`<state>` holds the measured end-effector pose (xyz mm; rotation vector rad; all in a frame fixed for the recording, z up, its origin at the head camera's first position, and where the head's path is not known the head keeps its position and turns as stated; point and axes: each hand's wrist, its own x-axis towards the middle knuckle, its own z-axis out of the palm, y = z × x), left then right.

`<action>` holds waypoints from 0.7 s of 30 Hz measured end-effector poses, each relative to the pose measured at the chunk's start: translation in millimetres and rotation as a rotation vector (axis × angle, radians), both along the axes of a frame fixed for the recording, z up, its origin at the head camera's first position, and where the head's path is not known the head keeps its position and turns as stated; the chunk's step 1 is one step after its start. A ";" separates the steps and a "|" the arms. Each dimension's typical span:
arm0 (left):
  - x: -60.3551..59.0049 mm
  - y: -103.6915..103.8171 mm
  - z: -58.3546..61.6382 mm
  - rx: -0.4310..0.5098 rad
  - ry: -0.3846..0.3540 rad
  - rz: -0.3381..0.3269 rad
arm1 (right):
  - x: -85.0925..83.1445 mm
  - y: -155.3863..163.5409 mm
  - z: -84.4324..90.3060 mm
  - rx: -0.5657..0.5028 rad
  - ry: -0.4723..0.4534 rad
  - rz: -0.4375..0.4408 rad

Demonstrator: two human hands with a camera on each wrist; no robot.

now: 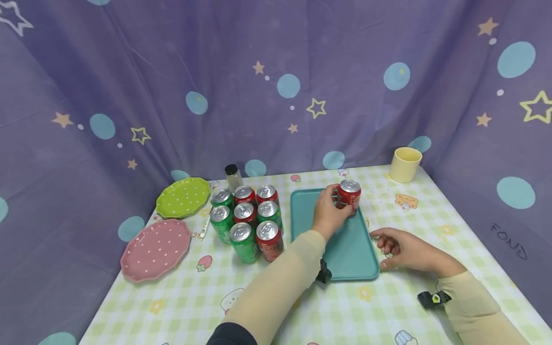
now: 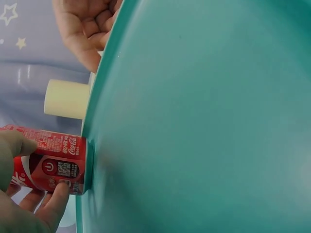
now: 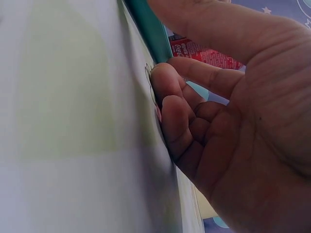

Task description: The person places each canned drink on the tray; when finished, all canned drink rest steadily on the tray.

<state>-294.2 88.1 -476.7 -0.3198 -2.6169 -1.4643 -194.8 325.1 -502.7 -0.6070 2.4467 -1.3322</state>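
The person's left hand [image 1: 328, 215] was curled round a red aluminium soda can [image 1: 349, 195], thumb on one side and fingers on the other, holding it upright at the far right corner of a flat teal plastic tray [image 1: 345, 251]; the left wrist view showed the can's base meeting the tray's surface near its rim, with a fingertip pressed against the printed label. The right hand [image 1: 403, 249] lay on the table [image 1: 172, 302], which was covered with a green-and-white checked cloth, just beside the tray's near right edge; its fingers were loosely curled under, knuckles against the cloth, and gripped nothing, while the thumb stretched toward the tray. The right wrist view showed those bent fingers close to the tray's rim, though whether they touched it could not be told. To the left of the tray, close to its left edge, stood a tight cluster of red and green soda cans [image 1: 250, 223], all upright with silver tops. Behind the cluster was a small clear jar with a black lid [image 1: 233, 176]. Further left lay a lime-green dotted plate [image 1: 183, 196] and, nearer the person, a pink dotted plate [image 1: 156, 249]. A pale yellow cup [image 1: 405, 164] stood at the far right corner of the table, well apart from the tray.
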 end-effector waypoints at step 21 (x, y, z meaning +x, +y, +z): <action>10.8 -4.9 7.4 0.046 -0.029 -0.012 | -0.2 -0.2 1.7 -0.003 -0.003 -0.004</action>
